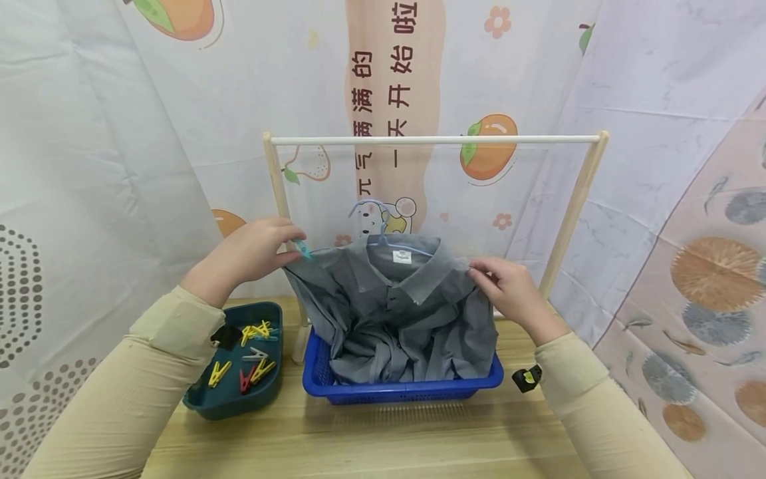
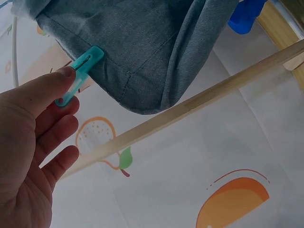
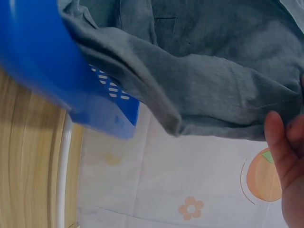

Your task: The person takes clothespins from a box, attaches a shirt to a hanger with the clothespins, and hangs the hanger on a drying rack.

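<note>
"So, where is the gray shirt [image 1: 395,313] right now?"

"Its lower part lies bunched in the blue basket [image 1: 407,387], while the shoulders rise above the rim, with a hanger [image 1: 383,231] inside the collar. The right hand [image 1: 509,286] pinches one shoulder between thumb and fingers."

"And the left hand [image 1: 254,249]?"

"Thumb and fingers pinch a teal clothespin [image 2: 80,73], its tip overlapping the other shoulder's edge. Whether it bites firmly, I can't tell."

"What might go wrong?"

"Squeezing the tail too hard could spread the clip and free the cloth. Catching only the edge, it might pull loose under the sleeve's weight. Also, the hook isn't over the white bar [image 1: 437,140], so releasing both shoulders could let everything slump, probably twisting the hanger."
</note>
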